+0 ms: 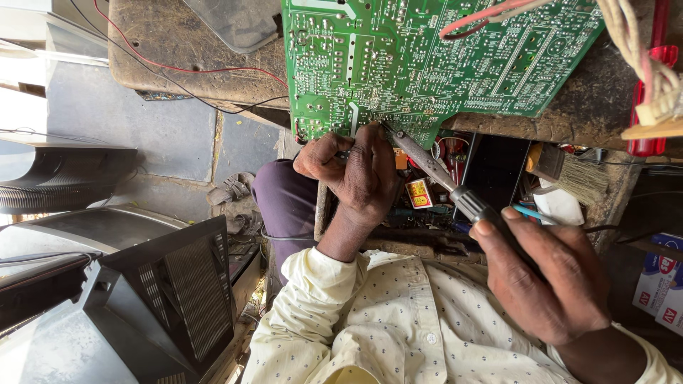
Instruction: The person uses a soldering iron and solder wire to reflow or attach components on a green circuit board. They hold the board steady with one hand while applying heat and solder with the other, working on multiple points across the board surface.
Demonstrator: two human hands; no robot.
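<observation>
Where we look down, the scene: a green circuit board (434,60) lies solder side up on a worn counter (185,53), its near edge overhanging so both hands can reach it from below the rim
Left hand: our left hand (356,174) is curled at the board's near edge, fingers pressed together and seemingly pinching something small against the board; what it pinches we cannot tell, since the fingers hide it
Right hand: our right hand (548,277) is wrapped shut around the dark handle of a soldering iron (437,174); the index finger lies along the grip, which we judge steadies the tip
Iron: its metal shaft slants up and left; the tip meets the board's near edge just beside the left fingertips, so tool and holding hand come together at one spot
Pose: the left wrist is bent upward from a cream dotted sleeve (313,291); the right forearm comes in from the near right, low and angled toward the board
Board, far right: red and pale wires (640,50) trail over its corner
Under the counter: an open shelf (491,178) holds small parts; a brush (576,178) rests to the right
Left side: dark television casings (163,291) stand on the floor, well apart from the hands
</observation>
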